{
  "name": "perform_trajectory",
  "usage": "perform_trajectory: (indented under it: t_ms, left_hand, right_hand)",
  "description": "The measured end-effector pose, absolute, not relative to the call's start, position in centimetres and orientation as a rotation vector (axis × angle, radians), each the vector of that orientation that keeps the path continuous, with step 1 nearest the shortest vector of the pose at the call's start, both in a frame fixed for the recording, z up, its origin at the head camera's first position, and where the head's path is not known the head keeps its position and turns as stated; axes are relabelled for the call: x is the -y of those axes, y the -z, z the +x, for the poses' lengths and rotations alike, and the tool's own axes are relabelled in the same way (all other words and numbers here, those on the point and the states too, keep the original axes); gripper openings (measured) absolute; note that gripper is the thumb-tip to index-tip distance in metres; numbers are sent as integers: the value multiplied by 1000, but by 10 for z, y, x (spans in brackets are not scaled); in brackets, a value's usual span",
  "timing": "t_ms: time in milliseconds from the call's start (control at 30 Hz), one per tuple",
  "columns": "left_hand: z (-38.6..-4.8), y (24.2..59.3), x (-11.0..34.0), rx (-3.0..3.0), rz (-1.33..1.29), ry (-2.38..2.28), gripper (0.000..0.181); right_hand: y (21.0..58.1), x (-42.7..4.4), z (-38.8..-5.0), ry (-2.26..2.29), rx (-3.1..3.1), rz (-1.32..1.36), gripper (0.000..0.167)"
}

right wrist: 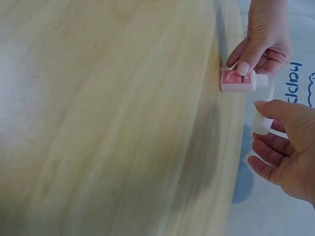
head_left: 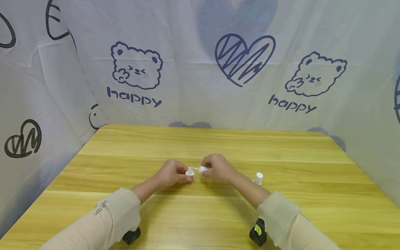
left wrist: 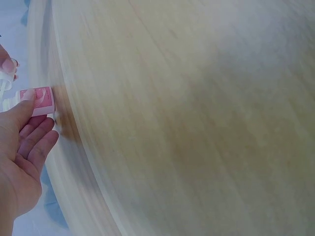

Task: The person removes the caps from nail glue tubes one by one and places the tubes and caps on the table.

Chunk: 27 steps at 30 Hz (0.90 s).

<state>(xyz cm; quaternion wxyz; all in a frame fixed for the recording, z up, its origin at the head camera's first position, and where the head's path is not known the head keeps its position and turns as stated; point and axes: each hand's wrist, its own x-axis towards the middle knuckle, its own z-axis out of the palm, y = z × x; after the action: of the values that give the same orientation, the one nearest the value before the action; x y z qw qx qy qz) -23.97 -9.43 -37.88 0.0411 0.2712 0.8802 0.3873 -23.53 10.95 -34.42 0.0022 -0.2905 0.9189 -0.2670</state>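
In the head view, my left hand holds a small white bottle with a pink label, low over the table. Its thumb presses on the label, as the right wrist view shows. My right hand pinches a white cylindrical cap just to the right of the bottle. From the cap a thin pale stem points left to the bottle's mouth. Whether its tip is inside the mouth, I cannot tell. In the right wrist view, thumb and fingers are around the cap.
Past my right forearm stands another white capped object, its lower part hidden by the arm. The wooden table ends at a white cloth printed with bears and hearts. Black devices sit below both cuffs.
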Motion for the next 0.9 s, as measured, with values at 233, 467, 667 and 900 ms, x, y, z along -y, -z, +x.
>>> perform_trajectory:
  t_ms: [233,467,667,900]
  left_hand:
    - [-239,379,94,-2685,817,-1215,16]
    - [-238,379,94,-2709,820,-1204,16]
    - [-238,379,95,-2701,816,-1230,16]
    - [-236,380,95,-2679,779,-1243,15]
  right_hand:
    - [355,-112,-233,916,-2888,-841,12]
    - [365,-117,-232,1114,-2879,-718,14]
    - [375,-119,-230,1252,-2846,-687,13]
    - [384,-120,-230,1366,-2807,-606,20]
